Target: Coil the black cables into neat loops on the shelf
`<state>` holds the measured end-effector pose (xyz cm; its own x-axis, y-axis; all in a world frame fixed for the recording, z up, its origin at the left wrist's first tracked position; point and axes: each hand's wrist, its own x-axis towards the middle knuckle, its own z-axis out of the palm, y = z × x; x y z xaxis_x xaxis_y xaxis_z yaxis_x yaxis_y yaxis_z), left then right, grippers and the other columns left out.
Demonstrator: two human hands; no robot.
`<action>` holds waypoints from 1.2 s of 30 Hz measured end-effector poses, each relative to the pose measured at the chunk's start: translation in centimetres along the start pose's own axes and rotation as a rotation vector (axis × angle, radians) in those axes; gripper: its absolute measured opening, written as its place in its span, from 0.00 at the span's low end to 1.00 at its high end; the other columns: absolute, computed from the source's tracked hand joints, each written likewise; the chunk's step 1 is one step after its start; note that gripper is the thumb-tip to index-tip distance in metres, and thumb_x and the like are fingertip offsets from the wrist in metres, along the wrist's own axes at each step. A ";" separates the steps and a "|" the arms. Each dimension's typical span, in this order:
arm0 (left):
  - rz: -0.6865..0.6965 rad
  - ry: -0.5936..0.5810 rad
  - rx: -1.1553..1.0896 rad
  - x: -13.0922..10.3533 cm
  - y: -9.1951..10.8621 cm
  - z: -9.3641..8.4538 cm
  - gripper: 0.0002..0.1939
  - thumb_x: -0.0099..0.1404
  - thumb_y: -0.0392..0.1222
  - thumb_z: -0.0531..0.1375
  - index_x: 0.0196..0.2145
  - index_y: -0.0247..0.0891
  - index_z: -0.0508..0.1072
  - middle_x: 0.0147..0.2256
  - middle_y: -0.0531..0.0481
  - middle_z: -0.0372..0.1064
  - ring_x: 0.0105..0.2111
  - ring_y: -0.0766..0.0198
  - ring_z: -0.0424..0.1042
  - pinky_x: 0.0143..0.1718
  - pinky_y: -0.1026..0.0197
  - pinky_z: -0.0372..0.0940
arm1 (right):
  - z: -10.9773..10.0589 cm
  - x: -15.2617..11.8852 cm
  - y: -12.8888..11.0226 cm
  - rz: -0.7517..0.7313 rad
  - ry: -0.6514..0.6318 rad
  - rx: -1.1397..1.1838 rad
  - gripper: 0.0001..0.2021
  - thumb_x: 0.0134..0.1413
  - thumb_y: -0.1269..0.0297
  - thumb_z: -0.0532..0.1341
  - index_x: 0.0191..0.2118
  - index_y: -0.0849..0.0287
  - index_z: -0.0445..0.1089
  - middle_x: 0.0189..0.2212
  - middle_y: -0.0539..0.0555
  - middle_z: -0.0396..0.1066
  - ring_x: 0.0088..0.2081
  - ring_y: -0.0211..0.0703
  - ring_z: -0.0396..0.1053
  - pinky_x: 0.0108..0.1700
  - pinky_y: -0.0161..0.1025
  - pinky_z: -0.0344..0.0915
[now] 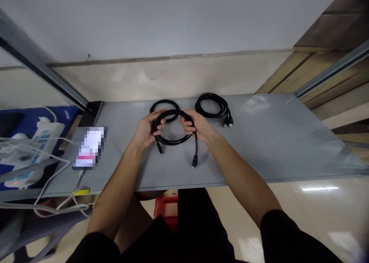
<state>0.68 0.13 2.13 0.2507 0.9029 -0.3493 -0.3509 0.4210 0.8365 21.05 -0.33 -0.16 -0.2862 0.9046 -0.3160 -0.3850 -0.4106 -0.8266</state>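
Between my hands is a black cable (173,143) wound into a loose coil above the grey tabletop. My left hand (148,128) is closed round the coil's left side, and my right hand (197,125) grips its right side. One plug (160,148) hangs below my left hand; the other plug (195,161) dangles lower, beneath my right hand. Just behind the held coil, another black cable loop (164,101) rests on the table; whether it joins the held cable is hidden. A separate coiled black cable (211,105) lies to the right, its two plugs side by side.
A phone (90,148) with a lit, blurred screen lies on the left of the grey table (276,140), with a white cord attached. Farther left are white power strips (43,151) and tangled cords. Metal posts (334,69) rise at both ends. A red stool (166,209) shows below.
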 end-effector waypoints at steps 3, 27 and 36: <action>0.047 -0.008 0.001 0.4 -0.9 0.6 0.19 0.81 0.54 0.56 0.41 0.37 0.79 0.23 0.50 0.69 0.24 0.62 0.73 0.23 0.63 0.71 | 0.3 0.3 -0.1 -0.174 0.052 0.103 0.26 0.66 0.35 0.67 0.32 0.53 0.66 0.19 0.40 0.52 0.19 0.33 0.51 0.24 0.32 0.61; -0.143 -0.002 -0.018 -0.7 -0.1 1.6 0.22 0.80 0.41 0.51 0.26 0.38 0.67 0.17 0.62 0.44 0.13 0.73 0.43 0.13 0.69 0.54 | 1.1 0.0 1.1 -0.047 0.143 -0.006 0.34 0.67 0.34 0.65 0.25 0.50 0.47 0.17 0.39 0.37 0.18 0.31 0.32 0.16 0.34 0.33; 0.031 0.112 -0.187 -0.4 0.6 1.3 0.26 0.84 0.47 0.53 0.26 0.41 0.56 0.19 0.60 0.48 0.14 0.75 0.48 0.11 0.73 0.40 | 2.1 0.4 1.5 -0.172 0.012 0.171 0.22 0.75 0.41 0.60 0.35 0.54 0.69 0.22 0.44 0.60 0.22 0.36 0.58 0.28 0.35 0.68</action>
<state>1.54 -0.13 3.33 0.1392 0.9152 -0.3782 -0.5204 0.3926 0.7583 18.54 -0.88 -0.58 -0.1933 0.9638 -0.1834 -0.5702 -0.2625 -0.7784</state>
